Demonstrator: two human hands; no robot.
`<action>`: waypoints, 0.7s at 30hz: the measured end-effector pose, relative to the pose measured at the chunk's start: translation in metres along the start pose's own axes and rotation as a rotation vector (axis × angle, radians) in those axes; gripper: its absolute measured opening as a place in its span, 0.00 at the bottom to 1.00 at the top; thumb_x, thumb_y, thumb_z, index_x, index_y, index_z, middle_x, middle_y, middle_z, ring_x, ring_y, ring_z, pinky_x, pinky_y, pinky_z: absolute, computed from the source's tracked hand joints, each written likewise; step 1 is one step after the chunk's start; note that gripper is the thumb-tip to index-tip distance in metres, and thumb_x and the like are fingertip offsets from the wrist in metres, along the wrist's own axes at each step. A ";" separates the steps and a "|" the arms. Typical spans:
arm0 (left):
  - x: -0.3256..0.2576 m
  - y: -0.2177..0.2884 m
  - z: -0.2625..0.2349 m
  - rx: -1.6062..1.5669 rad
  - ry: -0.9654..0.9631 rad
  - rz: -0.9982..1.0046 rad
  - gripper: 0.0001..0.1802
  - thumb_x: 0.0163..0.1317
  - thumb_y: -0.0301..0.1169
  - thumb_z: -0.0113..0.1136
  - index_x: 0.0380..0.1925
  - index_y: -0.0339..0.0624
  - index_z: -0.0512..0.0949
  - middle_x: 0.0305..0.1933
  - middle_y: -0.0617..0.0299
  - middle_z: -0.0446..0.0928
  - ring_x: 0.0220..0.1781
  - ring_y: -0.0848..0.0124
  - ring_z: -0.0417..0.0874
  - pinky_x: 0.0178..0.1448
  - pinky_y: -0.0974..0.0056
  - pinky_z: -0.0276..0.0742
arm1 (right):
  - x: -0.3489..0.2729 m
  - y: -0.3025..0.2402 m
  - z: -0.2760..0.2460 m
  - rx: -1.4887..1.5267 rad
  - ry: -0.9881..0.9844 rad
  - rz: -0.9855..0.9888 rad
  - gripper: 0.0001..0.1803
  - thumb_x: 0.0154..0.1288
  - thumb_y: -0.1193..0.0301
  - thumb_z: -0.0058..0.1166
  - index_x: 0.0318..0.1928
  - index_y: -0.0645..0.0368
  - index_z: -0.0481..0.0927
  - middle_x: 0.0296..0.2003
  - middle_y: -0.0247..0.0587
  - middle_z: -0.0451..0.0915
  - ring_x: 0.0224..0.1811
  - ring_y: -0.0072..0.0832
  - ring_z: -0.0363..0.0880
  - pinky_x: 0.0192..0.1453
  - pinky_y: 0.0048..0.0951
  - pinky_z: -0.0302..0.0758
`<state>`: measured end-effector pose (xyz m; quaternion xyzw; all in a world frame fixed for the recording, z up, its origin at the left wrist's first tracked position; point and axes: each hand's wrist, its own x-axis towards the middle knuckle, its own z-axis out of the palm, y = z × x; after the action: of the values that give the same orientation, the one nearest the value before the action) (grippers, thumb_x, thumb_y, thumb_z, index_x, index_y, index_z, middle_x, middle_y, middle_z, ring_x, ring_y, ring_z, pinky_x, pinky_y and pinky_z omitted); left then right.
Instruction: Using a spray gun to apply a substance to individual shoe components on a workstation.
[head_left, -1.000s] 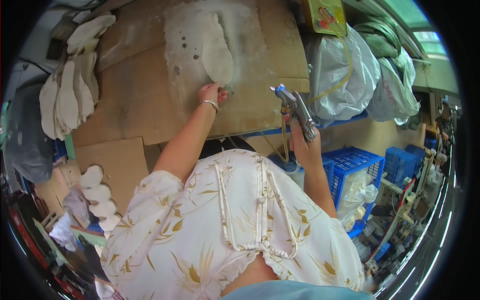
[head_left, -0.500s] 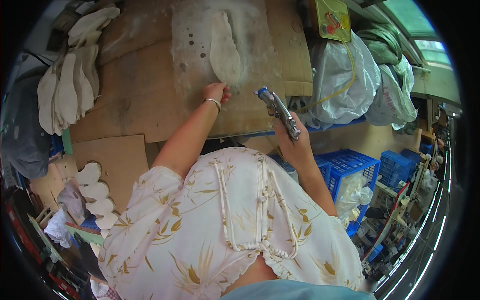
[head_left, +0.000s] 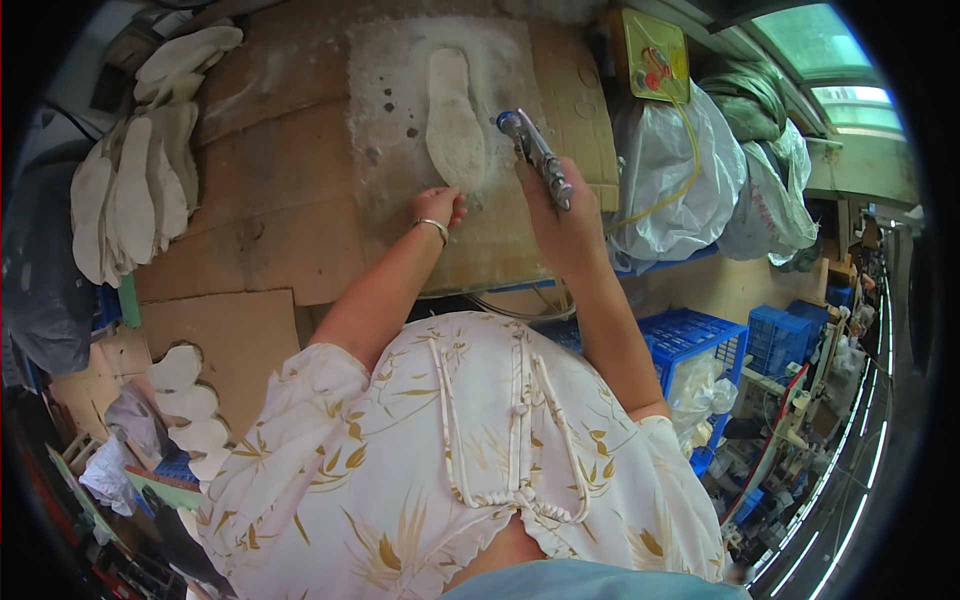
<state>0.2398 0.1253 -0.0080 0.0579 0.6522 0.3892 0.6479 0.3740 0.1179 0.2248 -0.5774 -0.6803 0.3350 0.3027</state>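
Observation:
A pale, cream-coloured insole (head_left: 455, 125) lies lengthwise on the whitish, dusted patch of the cardboard-covered table. My left hand (head_left: 437, 207) is at its near end, thumb and fingers pinched on the edge. In my right hand (head_left: 568, 225) is a metal spray gun (head_left: 543, 160) with a blue nozzle end. The nozzle is just right of the insole's middle, apart from it, angled up and to the left. Whether spray is coming out cannot be seen.
Piles of similar insoles (head_left: 135, 200) rest at the table's left. A yellow hose (head_left: 690, 160) runs from a yellow container (head_left: 645, 50) past clear plastic bags (head_left: 680, 180) on the right. Blue crates (head_left: 690, 335) stand lower right; more pale pieces (head_left: 187, 400) lie lower left on cardboard (head_left: 240, 325).
My right hand has brought the spray gun forward, from beyond the insole's near end to beside its middle. My left hand remains at the near end. The whole view has shifted slightly.

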 end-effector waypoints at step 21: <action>0.000 0.000 -0.001 -0.015 0.005 -0.010 0.08 0.59 0.33 0.56 0.33 0.41 0.75 0.30 0.62 0.80 0.21 0.74 0.80 0.18 0.72 0.73 | 0.020 0.018 0.003 0.078 0.009 -0.033 0.17 0.63 0.60 0.52 0.32 0.62 0.70 0.19 0.46 0.70 0.21 0.38 0.66 0.29 0.33 0.67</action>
<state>0.2384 0.1249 -0.0077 0.0488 0.6513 0.3909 0.6485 0.3790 0.1392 0.2084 -0.5555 -0.6745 0.3536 0.3337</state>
